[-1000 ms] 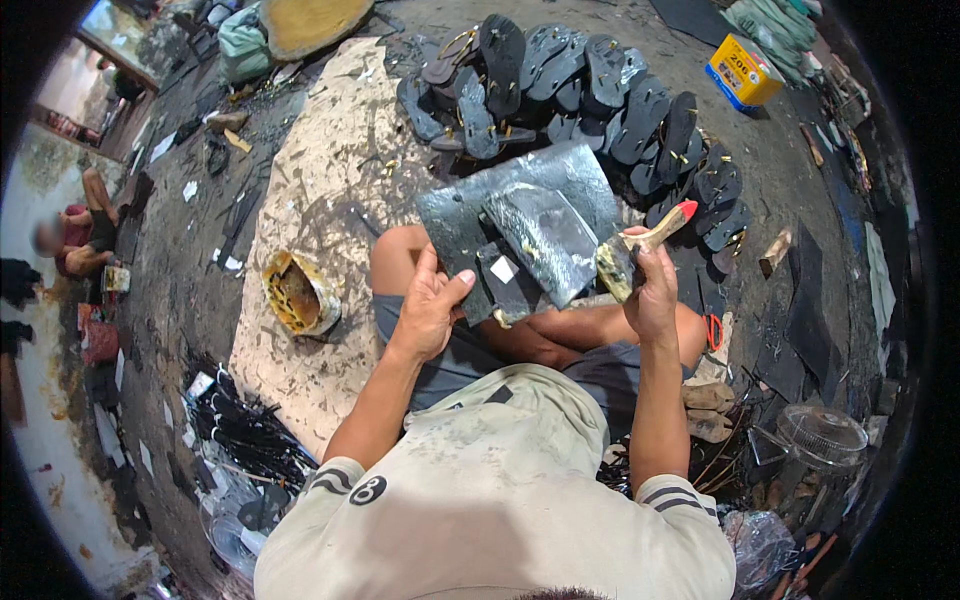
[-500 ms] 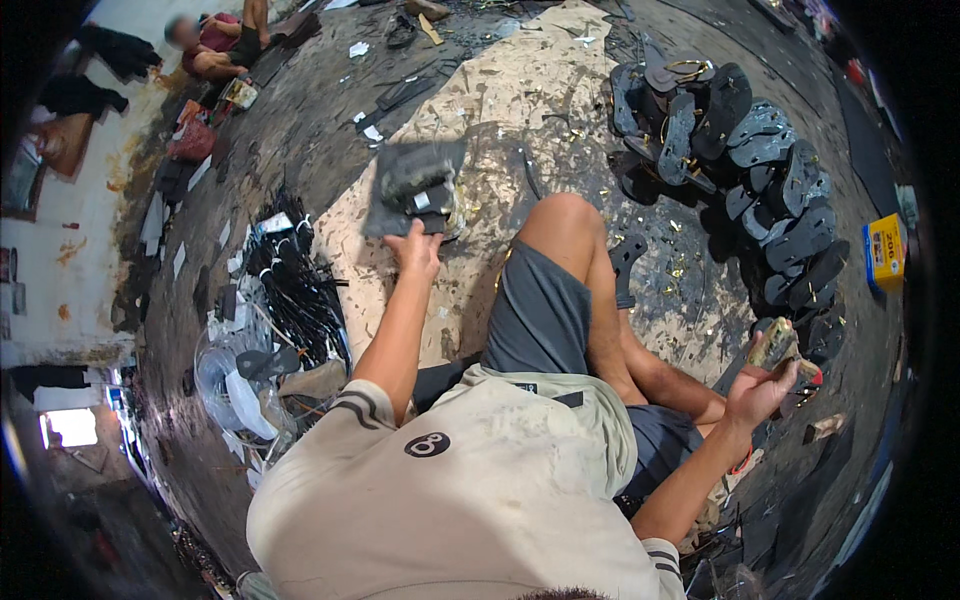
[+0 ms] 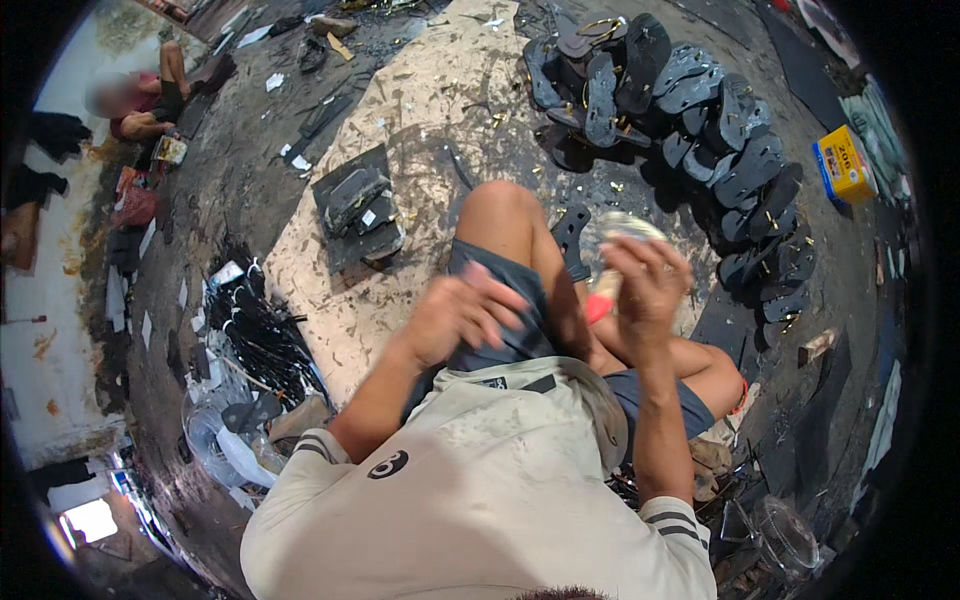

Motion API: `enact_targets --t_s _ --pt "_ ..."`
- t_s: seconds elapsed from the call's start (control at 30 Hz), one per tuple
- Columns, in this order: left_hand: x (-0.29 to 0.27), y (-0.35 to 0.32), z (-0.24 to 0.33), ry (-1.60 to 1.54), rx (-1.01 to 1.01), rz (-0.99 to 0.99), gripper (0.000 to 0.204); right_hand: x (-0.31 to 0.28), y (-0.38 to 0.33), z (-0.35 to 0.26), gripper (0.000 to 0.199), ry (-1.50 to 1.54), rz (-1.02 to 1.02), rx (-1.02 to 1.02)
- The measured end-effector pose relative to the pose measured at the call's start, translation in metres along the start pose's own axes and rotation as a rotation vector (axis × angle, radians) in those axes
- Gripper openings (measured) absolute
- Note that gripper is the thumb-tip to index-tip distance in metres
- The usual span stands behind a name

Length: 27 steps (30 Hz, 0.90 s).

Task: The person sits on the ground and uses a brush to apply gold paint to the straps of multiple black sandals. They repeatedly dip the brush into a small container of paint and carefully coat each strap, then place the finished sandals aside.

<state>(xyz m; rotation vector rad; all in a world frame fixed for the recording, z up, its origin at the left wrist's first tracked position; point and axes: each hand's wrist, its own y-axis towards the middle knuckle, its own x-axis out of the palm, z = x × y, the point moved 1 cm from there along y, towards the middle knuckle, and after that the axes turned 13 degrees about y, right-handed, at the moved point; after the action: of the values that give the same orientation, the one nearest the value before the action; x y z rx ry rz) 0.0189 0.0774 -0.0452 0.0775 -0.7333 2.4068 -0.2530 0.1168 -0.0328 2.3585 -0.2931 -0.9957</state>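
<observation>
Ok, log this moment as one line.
left hand: blurred, over thigh, apparently empty | right hand: gripping red-handled tool | pile of dark rubber sandal soles: beyond knee

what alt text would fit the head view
A seated person's right hand holds a blurred tool with a red handle above one knee; the left hand hangs empty nearby. Dark sandal soles are heaped on the littered floor.

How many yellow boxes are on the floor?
1. The yellow box lies on the dark floor at the right, just past the row of dark sandal soles. Clutter might hide others.
</observation>
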Motion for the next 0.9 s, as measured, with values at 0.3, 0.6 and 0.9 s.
enact_targets --t_s 0.3,0.6,0.9 --pt "0.042 0.016 -0.009 -0.103 0.016 -0.079 0.035 0.026 -0.009 0.005 0.052 -0.024 0.027 -0.049" --pt "-0.194 0.014 -0.090 -0.275 0.111 0.777 0.034 -0.038 -0.051 0.047 0.041 -0.047 0.357 0.347" --pt "-0.183 0.005 -0.133 0.336 -0.242 0.613 0.075 -0.152 -0.097 0.034 0.034 -0.154 0.741 0.472"
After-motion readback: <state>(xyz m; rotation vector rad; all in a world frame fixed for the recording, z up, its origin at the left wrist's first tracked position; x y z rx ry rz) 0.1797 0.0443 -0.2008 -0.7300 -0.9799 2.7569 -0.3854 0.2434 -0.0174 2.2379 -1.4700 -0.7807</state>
